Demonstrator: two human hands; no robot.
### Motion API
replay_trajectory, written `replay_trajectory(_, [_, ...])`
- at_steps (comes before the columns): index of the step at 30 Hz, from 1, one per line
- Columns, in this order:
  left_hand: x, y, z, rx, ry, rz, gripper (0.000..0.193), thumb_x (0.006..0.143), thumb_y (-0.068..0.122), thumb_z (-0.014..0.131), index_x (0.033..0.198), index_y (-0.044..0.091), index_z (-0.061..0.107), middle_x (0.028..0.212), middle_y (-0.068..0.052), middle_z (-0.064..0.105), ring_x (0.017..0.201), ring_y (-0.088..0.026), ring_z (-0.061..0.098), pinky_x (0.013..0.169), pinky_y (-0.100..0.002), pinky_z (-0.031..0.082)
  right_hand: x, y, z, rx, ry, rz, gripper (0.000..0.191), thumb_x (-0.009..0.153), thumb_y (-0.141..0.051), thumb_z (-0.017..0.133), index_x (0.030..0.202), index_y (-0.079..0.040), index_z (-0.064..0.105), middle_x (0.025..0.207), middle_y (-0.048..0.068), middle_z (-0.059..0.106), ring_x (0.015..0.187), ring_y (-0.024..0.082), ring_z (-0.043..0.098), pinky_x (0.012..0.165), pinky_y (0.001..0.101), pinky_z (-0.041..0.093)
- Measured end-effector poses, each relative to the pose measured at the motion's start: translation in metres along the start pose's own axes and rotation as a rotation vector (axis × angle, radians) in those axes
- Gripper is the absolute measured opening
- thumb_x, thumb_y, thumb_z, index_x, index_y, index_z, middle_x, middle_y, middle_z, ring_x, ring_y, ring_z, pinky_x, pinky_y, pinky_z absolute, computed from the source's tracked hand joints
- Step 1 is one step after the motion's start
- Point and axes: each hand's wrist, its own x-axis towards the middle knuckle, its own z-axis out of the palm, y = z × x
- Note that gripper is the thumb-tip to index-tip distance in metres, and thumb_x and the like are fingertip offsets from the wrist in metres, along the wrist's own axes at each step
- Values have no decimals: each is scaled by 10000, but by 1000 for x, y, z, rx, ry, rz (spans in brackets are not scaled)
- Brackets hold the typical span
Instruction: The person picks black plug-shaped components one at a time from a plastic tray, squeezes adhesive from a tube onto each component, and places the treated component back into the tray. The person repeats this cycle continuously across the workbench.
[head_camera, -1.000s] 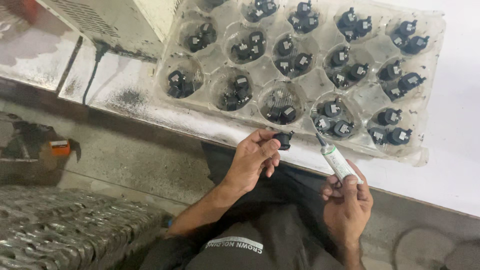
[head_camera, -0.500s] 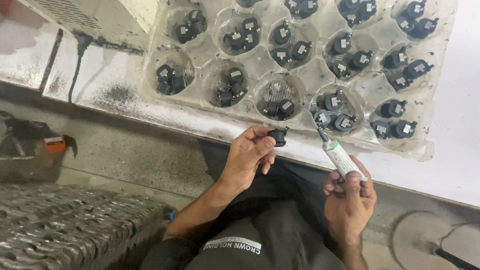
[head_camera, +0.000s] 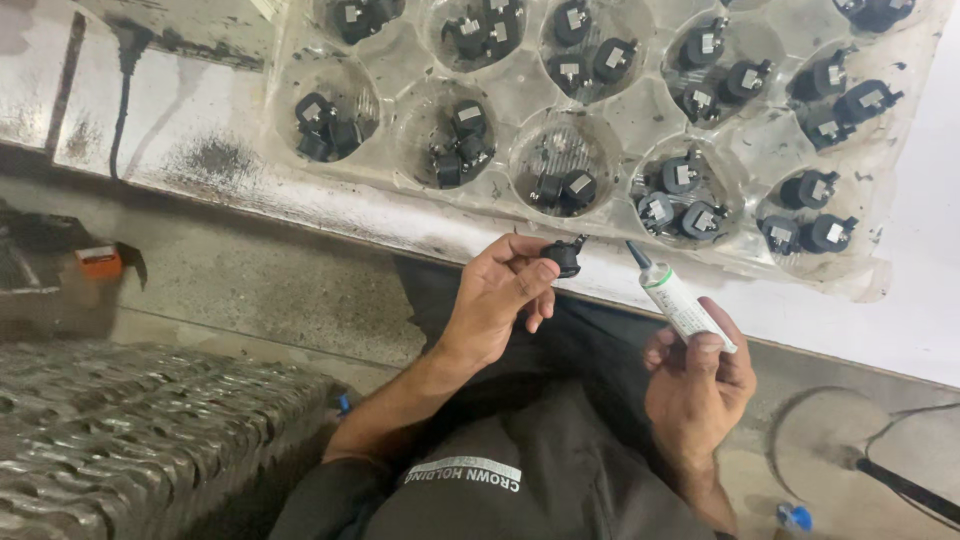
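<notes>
The left hand pinches a small black plastic part with a metal clip in closed fingers, just below the desk edge, near the clear plastic blister tray of similar parts. The right hand grips a white squeeze tube with a dark pointed nozzle, its tip just beside the part, not touching. To do this well, I judge the part should be held still, the nozzle brought onto it and the squeeze kept gentle.

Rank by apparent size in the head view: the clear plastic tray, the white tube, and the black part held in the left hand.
1. Clear plastic tray, by far the largest.
2. White tube.
3. Black part, the smallest.
</notes>
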Motion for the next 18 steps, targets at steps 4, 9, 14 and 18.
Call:
replay_trajectory(4, [0, -4, -3, 15, 7, -1, 296, 992, 151, 744, 1193, -21, 611, 892, -68, 667, 684, -132, 653, 488, -222, 487, -4, 9, -2, -108, -6, -106, 441, 1138, -233, 637, 1436, 84, 567, 1045, 198, 671, 817, 228, 631, 690, 365, 501])
replay_trajectory(9, [0, -8, -5, 20, 16, -7, 261, 997, 148, 746, 1163, -6, 616, 878, -65, 664, 678, -130, 652, 491, -223, 486, -16, 14, -4, -400, -40, -258, 469, 1146, -288, 625, 1442, 71, 564, 1023, 231, 694, 786, 237, 661, 706, 332, 526])
replay_trajectory(14, [-2, -11, -5, 9, 22, -38, 247, 978, 135, 749, 1139, 4, 615, 930, -71, 689, 679, -122, 653, 481, -224, 482, -18, 17, 5, -597, -87, -516, 389, 1165, -265, 615, 1392, 49, 577, 1031, 230, 634, 829, 263, 716, 700, 324, 594])
replay_trajectory(18, [-4, -13, -3, 6, 29, -27, 258, 985, 125, 763, 1154, -4, 616, 933, -79, 686, 691, -126, 656, 488, -227, 483, -14, 7, 11, -883, -151, -674, 302, 1140, -198, 571, 1306, 53, 597, 866, 202, 686, 715, 249, 694, 614, 298, 504])
